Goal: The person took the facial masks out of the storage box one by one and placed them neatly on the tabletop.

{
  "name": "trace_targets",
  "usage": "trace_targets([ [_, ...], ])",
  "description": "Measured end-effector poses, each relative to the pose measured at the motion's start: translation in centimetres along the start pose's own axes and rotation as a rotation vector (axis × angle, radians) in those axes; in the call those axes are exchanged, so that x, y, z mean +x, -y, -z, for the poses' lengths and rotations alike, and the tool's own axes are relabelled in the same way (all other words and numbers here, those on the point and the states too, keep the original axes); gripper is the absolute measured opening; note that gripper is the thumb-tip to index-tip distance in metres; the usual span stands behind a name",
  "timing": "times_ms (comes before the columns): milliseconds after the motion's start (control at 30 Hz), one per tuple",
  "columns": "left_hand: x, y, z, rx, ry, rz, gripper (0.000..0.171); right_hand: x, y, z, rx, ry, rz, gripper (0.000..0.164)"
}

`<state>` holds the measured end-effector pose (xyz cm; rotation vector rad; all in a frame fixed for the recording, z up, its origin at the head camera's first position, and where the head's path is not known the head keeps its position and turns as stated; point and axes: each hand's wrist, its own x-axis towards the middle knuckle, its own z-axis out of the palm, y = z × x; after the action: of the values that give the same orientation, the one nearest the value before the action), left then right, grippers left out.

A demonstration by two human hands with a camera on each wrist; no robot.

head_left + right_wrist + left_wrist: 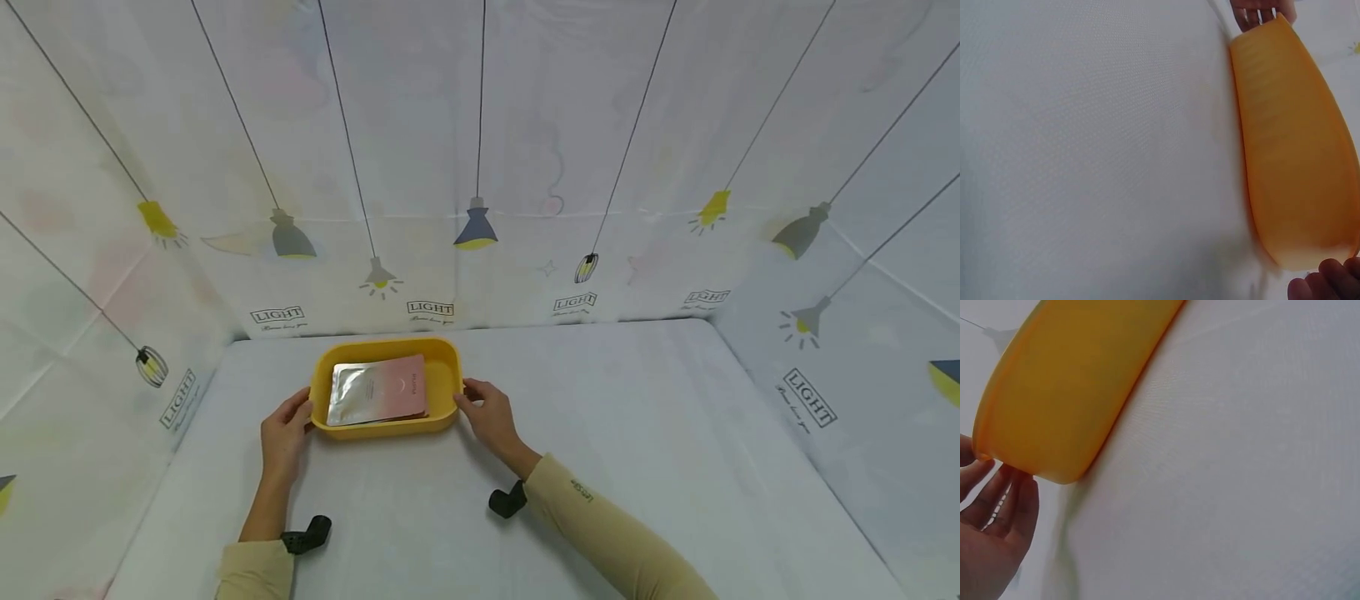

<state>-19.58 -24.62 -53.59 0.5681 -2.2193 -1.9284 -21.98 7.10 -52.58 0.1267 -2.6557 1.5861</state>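
Observation:
A yellow plastic tray (pixel 445 379) sits at the far part of the white table, left of its middle. Flat silver-and-pink foil packets (pixel 381 390), apparently stacked, lie inside it towards the left. My left hand (pixel 283 437) grips the tray's left end, thumb at the rim and fingers against the outer wall. At the opposite end my right hand (pixel 491 414) holds the rim between thumb and fingers. The left wrist view shows the tray's outer side (pixel 1066 387) above the left fingers. In the right wrist view, fingertips (pixel 1337 278) touch the tray's near end.
White cloth covers the tabletop (pixel 600 417). Hanging fabric walls (pixel 525 125) printed with lamps enclose the back and both sides. A black wrist camera (pixel 306 535) is strapped to the left wrist, another black camera (pixel 507 500) to the right.

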Motion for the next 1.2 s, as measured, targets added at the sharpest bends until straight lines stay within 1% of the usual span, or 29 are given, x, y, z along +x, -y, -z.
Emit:
trace_targets([
  [300,-0.1,0.5,-0.4,-0.027,0.003,-0.042,0.042,0.3,0.1,1.1,-0.061,0.015,0.065,0.036],
  [367,-0.2,0.4,-0.5,-0.027,0.002,-0.046,0.042,0.6,0.0,1.4,-0.097,0.016,0.086,0.035],
  [533,-0.2,0.3,-0.6,-0.021,0.004,-0.043,0.042,1.6,0.3,2.2,-0.131,0.039,0.057,0.031],
  [567,-0.2,0.3,-0.6,-0.025,0.003,-0.041,0.042,1.9,0.5,2.4,-0.123,0.047,0.042,0.031],
  [767,-0.1,0.5,-0.8,-0.033,-0.016,-0.045,0.042,2.9,2.5,3.3,-0.130,0.089,0.017,0.030],
  [900,0.0,0.6,-0.9,-0.034,-0.016,-0.047,0.042,3.7,3.6,3.6,-0.142,0.142,-0.001,0.033],
  [1067,-0.1,0.5,-1.0,-0.026,-0.012,-0.039,0.042,4.7,4.8,3.1,-0.124,0.211,-0.060,0.036],
  [1200,-0.2,0.5,-0.7,-0.023,-0.047,-0.044,0.039,5.5,5.8,1.9,-0.072,0.275,-0.110,0.038],
])
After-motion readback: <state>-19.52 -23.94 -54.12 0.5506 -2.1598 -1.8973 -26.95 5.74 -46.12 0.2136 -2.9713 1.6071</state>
